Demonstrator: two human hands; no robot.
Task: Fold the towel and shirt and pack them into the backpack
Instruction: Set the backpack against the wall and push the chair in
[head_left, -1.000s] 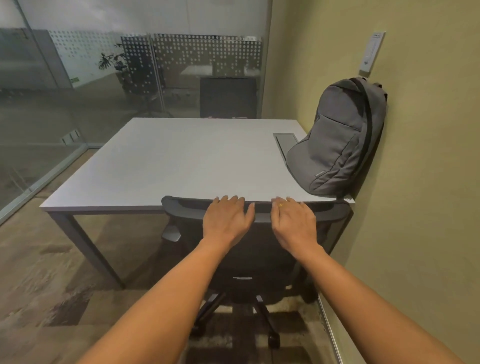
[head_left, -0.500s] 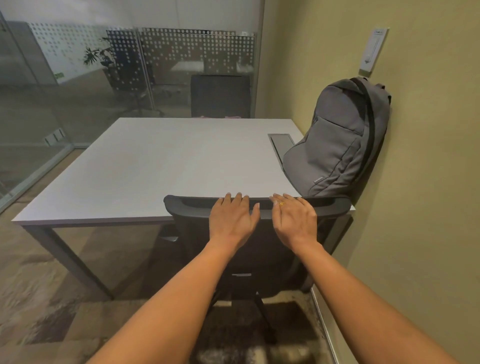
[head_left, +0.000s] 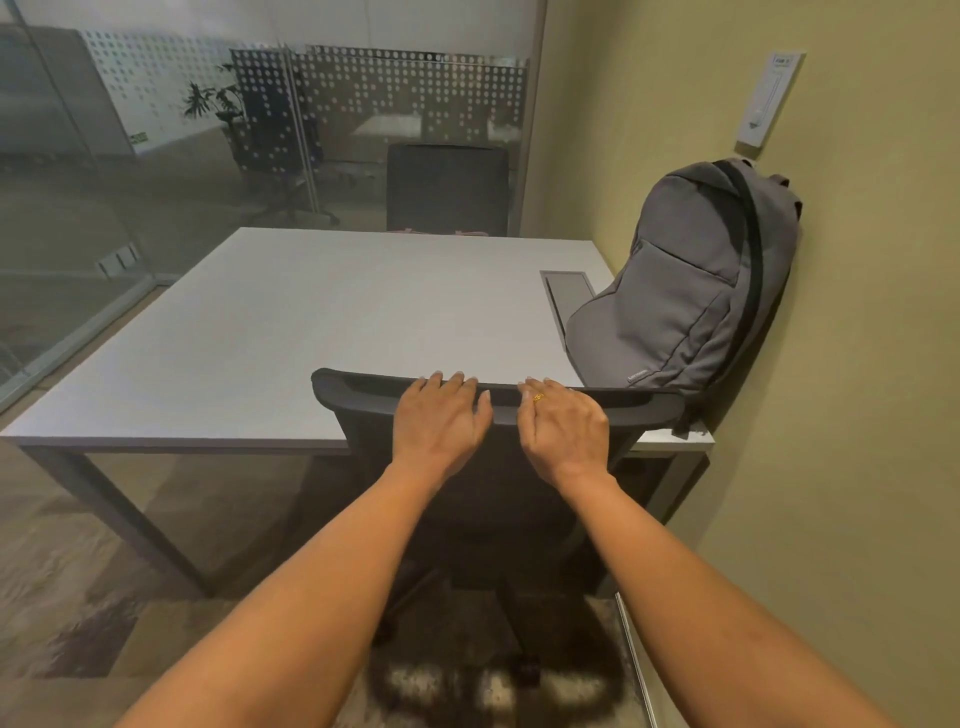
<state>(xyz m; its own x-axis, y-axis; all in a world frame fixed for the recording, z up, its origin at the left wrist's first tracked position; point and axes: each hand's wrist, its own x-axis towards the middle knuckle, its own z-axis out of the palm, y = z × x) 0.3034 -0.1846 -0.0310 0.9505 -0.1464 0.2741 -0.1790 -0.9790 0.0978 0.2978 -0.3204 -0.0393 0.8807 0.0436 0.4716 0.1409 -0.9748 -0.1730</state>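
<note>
A grey backpack (head_left: 691, 291) stands upright at the table's right edge, leaning on the wall, its zips closed. My left hand (head_left: 441, 421) and my right hand (head_left: 566, 426) rest side by side on the top rail of a black office chair (head_left: 363, 387), fingers laid flat over its edge. The chair is pushed in at the near side of the table. No towel or shirt shows plainly. A thin pinkish strip (head_left: 441, 232) peeks over the table's far edge, too little to identify.
The light grey table (head_left: 311, 322) has a cable hatch (head_left: 569, 286) beside the backpack. A second dark chair (head_left: 447, 187) stands at the far side. A glass partition (head_left: 78, 234) runs along the left, and the green wall on the right carries a white panel (head_left: 769, 98).
Both hands stay on the chair's top rail. My view has shifted slightly, so the table and chair sit a little differently in frame.
</note>
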